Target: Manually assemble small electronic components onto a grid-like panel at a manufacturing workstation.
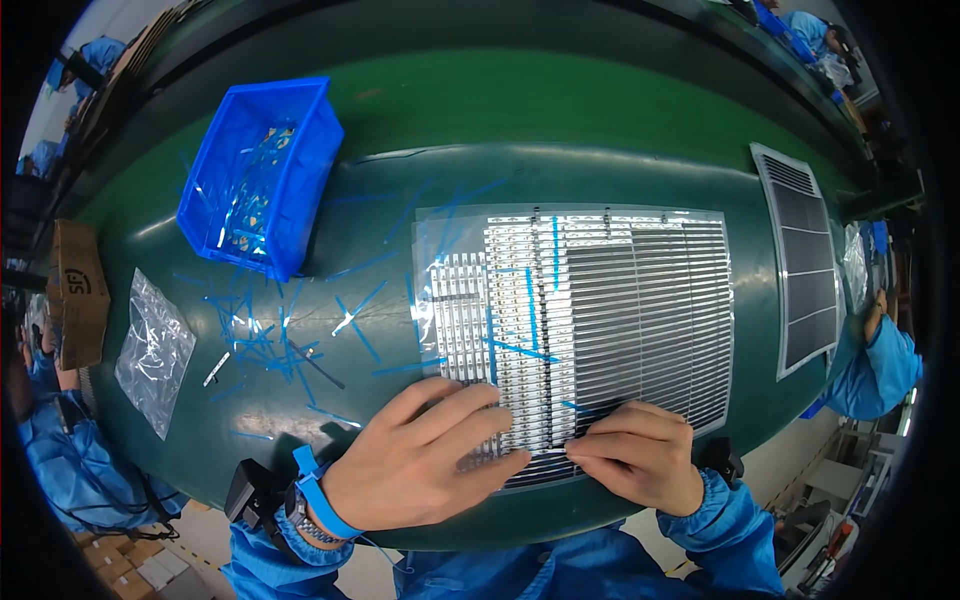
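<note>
A flat sheet (pixel 655 340) lies before me, covered with narrow dark-and-white strips; shorter white strips with small metallic parts (pixel 525 390) fill its left half. My left hand (pixel 425 455) rests on its lower left part, fingers bent and apart, thumb stretched toward the right hand. At the lower edge, my right hand (pixel 640 455) pinches with thumb and forefinger at the end of a thin strip (pixel 545 452); its tips partly hide it. Thin blue film strips (pixel 533 310) lie across the white rows, and one short blue piece is by the right fingers.
A blue bin (pixel 315 190) with small pieces stands at the far left. Loose blue film strips (pixel 270 330) are scattered below it, beside a clear plastic bag (pixel 157 350). Another striped sheet (pixel 805 270) lies at the right. A cardboard box (pixel 80 295) and co-workers in blue are at the sides.
</note>
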Demonstrator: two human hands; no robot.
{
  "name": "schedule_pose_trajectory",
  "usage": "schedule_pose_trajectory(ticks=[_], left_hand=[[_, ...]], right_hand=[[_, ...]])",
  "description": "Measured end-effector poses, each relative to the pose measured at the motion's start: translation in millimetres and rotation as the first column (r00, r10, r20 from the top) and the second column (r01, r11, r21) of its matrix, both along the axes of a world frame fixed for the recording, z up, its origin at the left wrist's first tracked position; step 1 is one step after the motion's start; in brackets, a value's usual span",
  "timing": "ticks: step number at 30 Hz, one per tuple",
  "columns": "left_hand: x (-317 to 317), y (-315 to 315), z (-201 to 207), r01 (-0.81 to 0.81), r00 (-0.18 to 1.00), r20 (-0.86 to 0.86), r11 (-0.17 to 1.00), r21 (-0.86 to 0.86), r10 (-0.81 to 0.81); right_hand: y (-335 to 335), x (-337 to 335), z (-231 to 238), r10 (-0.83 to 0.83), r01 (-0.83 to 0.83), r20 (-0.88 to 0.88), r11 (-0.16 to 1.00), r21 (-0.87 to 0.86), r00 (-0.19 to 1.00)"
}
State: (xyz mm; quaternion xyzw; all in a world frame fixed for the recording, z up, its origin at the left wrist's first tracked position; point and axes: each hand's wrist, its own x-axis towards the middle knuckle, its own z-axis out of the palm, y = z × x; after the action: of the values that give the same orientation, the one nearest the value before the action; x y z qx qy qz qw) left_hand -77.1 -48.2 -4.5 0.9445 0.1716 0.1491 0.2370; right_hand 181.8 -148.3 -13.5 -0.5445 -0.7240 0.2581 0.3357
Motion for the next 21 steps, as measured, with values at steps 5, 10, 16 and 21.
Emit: schedule_pose_trajectory(ticks=[5,10,16,21], left_hand=[[3,-2,2,0.004,1.000,-0.031,1.000,0.015,-0.003],[6,-3,1,0.008,0.999,-0.034,1.000,0.029,-0.007],[9,-7,2,0.002,0.999,-0.048,0.998,0.061,0.001],[11,-9,0,-0.004,0.999,-0.045,0.995,0.096,0.008]], right_hand=[[0,-1,2,0.002,-0.002,0.000,1.000,-0.004,1.000],[0,0,1,-0.002,0.002,0.002,1.000,0.003,1.000],[0,-1,6,0.020,-0.019,0.038,1.000,-0.008,0.999],[0,-1,2,-0.017,0.018,-0.016,1.000,0.025,1.000]])
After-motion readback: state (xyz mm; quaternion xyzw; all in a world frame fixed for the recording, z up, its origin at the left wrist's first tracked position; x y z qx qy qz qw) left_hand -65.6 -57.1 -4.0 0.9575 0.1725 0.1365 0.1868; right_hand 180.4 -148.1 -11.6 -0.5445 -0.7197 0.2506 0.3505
